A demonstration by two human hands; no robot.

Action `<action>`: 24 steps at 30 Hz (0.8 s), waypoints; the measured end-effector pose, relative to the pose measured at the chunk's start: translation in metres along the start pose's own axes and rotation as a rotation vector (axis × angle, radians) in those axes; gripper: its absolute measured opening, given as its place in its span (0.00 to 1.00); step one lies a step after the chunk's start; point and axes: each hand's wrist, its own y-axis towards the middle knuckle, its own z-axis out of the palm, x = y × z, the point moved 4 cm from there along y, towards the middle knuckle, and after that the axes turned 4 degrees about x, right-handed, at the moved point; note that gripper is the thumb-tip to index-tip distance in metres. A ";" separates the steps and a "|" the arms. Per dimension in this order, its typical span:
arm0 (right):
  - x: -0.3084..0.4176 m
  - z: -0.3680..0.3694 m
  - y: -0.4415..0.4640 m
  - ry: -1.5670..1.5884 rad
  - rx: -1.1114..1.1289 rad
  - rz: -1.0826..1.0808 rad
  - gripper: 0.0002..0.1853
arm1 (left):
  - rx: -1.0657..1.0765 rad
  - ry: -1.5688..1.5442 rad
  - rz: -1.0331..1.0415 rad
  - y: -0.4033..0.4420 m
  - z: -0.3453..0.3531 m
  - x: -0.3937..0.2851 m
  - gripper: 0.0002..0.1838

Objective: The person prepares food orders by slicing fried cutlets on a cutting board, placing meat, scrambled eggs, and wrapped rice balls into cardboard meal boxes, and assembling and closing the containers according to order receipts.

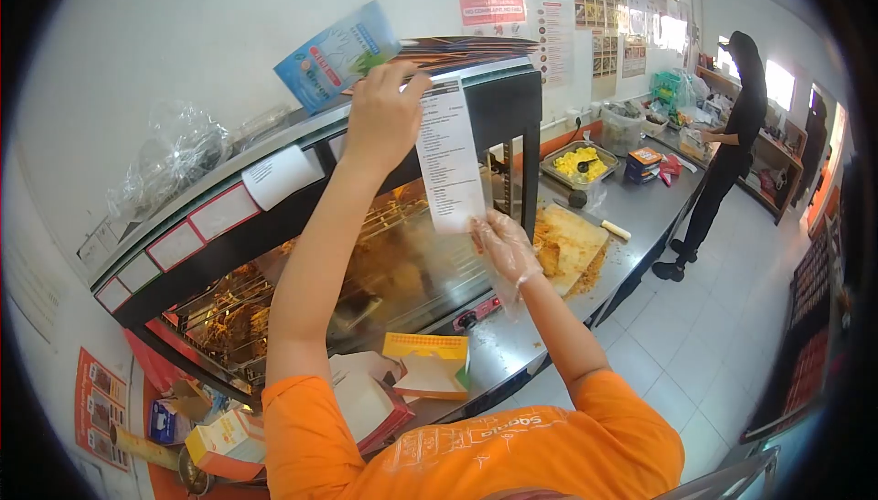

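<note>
A long white printed receipt point(448, 152) hangs in front of the upper edge of a glass-fronted food warmer point(508, 102). My left hand point(386, 116), bare, is at the receipt's top left corner, with its fingers bent closed over that corner. Lower down, my right hand point(508, 246), in a clear plastic glove, pinches the receipt's bottom edge. Behind my left hand, a blue printed pouch point(334, 53) leans on top of the warmer beside a stack of flat brown sheets point(476, 50). Another curled paper slip point(282, 177) sticks to the warmer's front.
Open cardboard boxes point(425, 365) sit below the warmer. To the right, the steel counter point(636, 203) holds a cutting board point(572, 248), a knife point(615, 230) and a tray of yellow food point(581, 163). A person in black point(736, 125) stands farther along it.
</note>
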 end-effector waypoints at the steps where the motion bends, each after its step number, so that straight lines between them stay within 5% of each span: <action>1: -0.001 -0.004 0.002 -0.034 0.009 0.030 0.09 | 0.009 0.018 0.026 -0.001 0.006 0.001 0.10; 3: 0.005 -0.016 0.005 -0.160 0.045 0.080 0.08 | 0.062 0.033 0.057 -0.001 0.016 0.002 0.09; 6: -0.013 -0.030 0.009 0.138 0.069 0.043 0.07 | 0.151 0.013 -0.038 -0.003 0.024 -0.001 0.09; 13: -0.033 -0.069 -0.013 -0.170 0.031 0.209 0.10 | 0.059 0.176 0.014 -0.007 0.027 -0.013 0.12; 16: -0.077 -0.084 -0.029 0.062 -0.003 0.303 0.14 | 0.093 0.263 -0.017 -0.001 0.030 -0.021 0.13; 24: -0.153 -0.170 -0.091 -0.010 -0.170 0.391 0.12 | 0.217 0.489 -0.070 0.002 0.051 -0.033 0.19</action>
